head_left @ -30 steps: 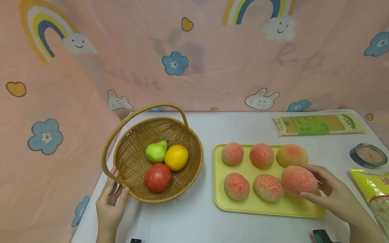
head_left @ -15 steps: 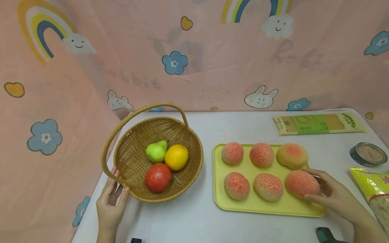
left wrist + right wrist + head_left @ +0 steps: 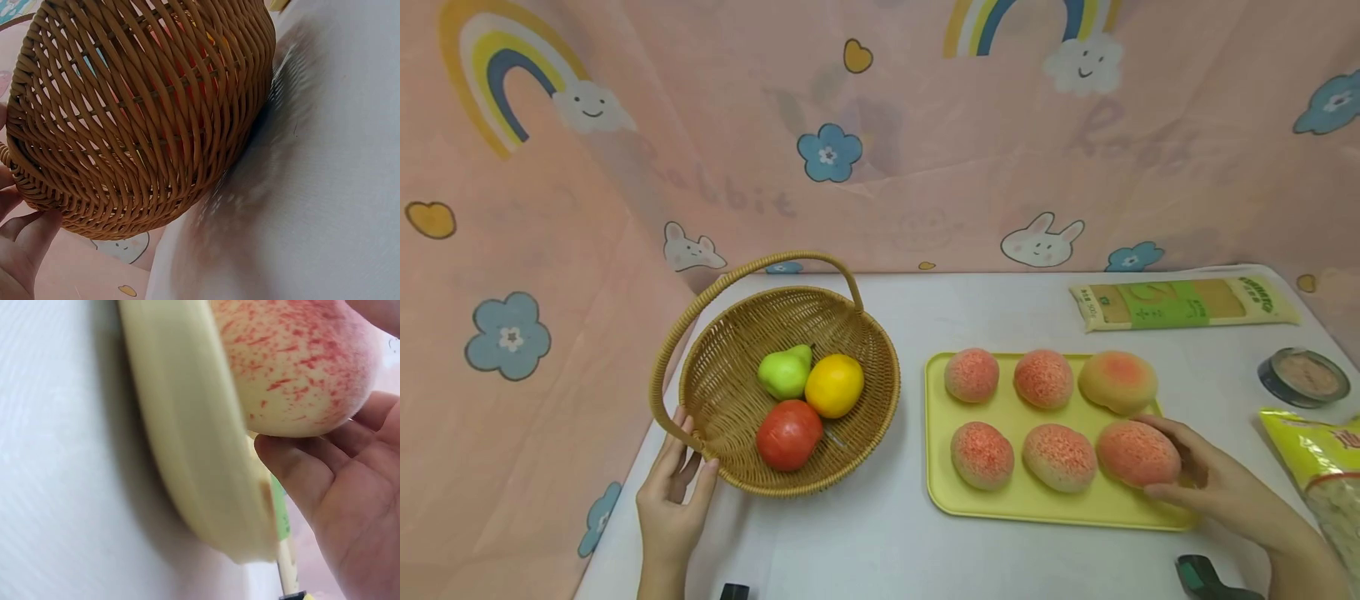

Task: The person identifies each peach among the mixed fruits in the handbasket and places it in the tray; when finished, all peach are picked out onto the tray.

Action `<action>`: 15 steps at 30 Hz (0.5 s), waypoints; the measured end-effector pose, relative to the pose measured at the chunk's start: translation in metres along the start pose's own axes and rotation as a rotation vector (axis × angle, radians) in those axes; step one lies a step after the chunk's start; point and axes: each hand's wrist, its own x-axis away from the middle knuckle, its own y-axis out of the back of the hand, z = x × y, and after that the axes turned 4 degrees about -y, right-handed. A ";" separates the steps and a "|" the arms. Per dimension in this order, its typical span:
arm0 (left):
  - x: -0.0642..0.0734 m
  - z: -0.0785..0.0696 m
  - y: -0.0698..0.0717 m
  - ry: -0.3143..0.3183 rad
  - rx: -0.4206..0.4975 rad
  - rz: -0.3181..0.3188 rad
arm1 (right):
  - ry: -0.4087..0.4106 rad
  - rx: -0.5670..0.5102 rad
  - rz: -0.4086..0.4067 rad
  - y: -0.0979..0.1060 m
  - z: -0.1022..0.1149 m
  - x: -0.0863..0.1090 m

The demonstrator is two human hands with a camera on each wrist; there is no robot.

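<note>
In the head view, my left hand (image 3: 673,500) grips the near-left rim of a wicker basket (image 3: 722,392), thumb and fingers on either side of the handle's base. Inside lie a green pear (image 3: 786,373), a yellow lemon-coloured fruit (image 3: 835,386) and a red apple-like fruit (image 3: 789,434). My right hand (image 3: 1217,487) holds a pink peach (image 3: 1138,452) between thumb and fingers, at the near right of a yellow tray (image 3: 1060,511). The right wrist view shows the speckled peach (image 3: 300,369) by the tray's wall (image 3: 181,412); its contact with the tray floor is hidden.
Several other peaches stand in two rows on the tray, one of them yellower (image 3: 1117,382). Behind lies a noodle packet (image 3: 1183,303). At the right are a round tin (image 3: 1303,377) and a yellow snack bag (image 3: 1318,467). A patterned cloth (image 3: 917,150) hangs behind the table.
My right hand has lowered the pink peach toward the tray and slightly right, uncovering more of the yellower peach behind it. The left hand keeps its grip on the basket.
</note>
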 end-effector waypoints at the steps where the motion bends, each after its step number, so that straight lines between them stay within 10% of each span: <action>1: 0.000 0.000 0.000 0.001 -0.001 -0.003 | -0.029 0.024 -0.001 0.001 0.000 0.000; 11: 0.002 -0.002 0.000 0.008 -0.156 -0.037 | 0.229 0.044 -0.134 0.013 -0.008 0.013; 15: -0.002 -0.022 0.000 -0.124 -0.372 -0.184 | 0.200 0.083 -0.194 0.017 -0.008 0.017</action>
